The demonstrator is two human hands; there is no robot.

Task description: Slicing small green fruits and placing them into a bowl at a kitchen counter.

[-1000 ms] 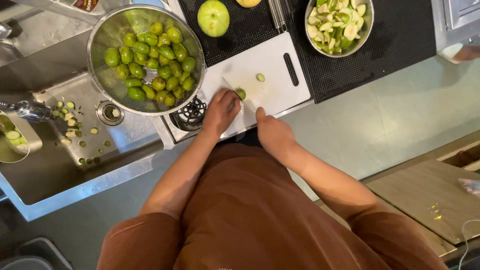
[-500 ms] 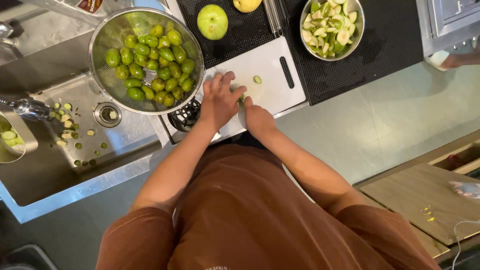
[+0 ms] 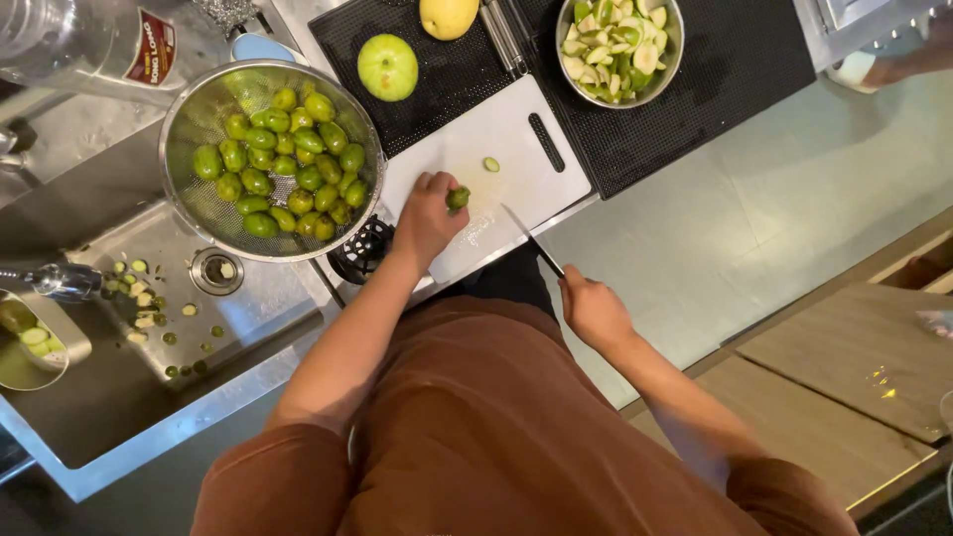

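While a red-labelled bottle (image 3: pixel 119 45) lies top-left, the left hand (image 3: pixel 425 216) pinches a green fruit (image 3: pixel 458 198).

yellow fruit (image 3: pixel 448 15): top cut by frame edge | knife (image 3: pixel 532 241): handle hidden in right hand (image 3: pixel 593 310) | small green fruit (image 3: pixel 458 198): partly covered by left hand (image 3: pixel 427 218) (cut state unclear)

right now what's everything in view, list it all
cutting board: one, white, counter centre
small fruit: one, green, in left hand on board
fruit slice: one, green, on board
knife: one, dark handle, in right hand, tip over board
colander: one, metal, full of small green fruits, over sink
bowl: one, metal, cut pale pieces, on black mat
apple: one, green, on mat
yellow fruit: one, top edge
sink: one, steel, scraps around drain
left hand: grip on small fruit
right hand: grip on knife
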